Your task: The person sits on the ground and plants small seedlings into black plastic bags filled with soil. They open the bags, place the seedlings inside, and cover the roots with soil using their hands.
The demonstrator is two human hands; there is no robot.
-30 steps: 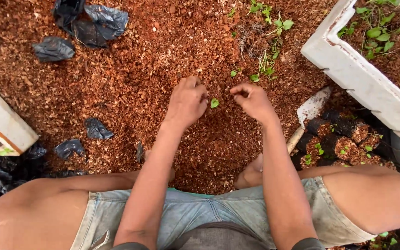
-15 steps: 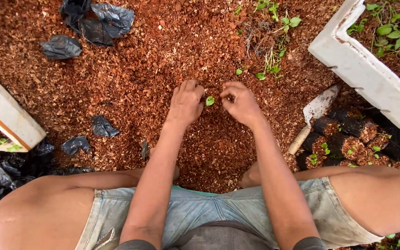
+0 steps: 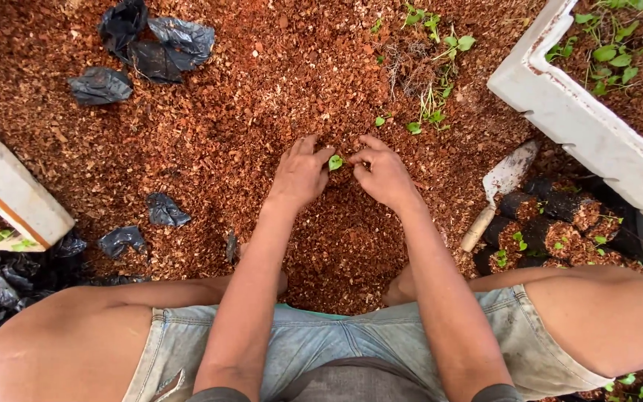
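Bare knees and faded denim shorts (image 3: 336,350) fill the lower frame. At centre, the left hand (image 3: 301,175) and right hand (image 3: 382,177), fingers curled and nearly closed, press into coarse reddish-brown coir chips (image 3: 225,126) on either side of a small green seedling (image 3: 335,161); whether either pinches it cannot be told. Right of centre lie a wooden-handled trowel (image 3: 496,190) and black cylindrical grow bags (image 3: 552,223). Crumpled black plastic bags (image 3: 146,45) occupy the upper left, a white foam box (image 3: 582,126) the upper right
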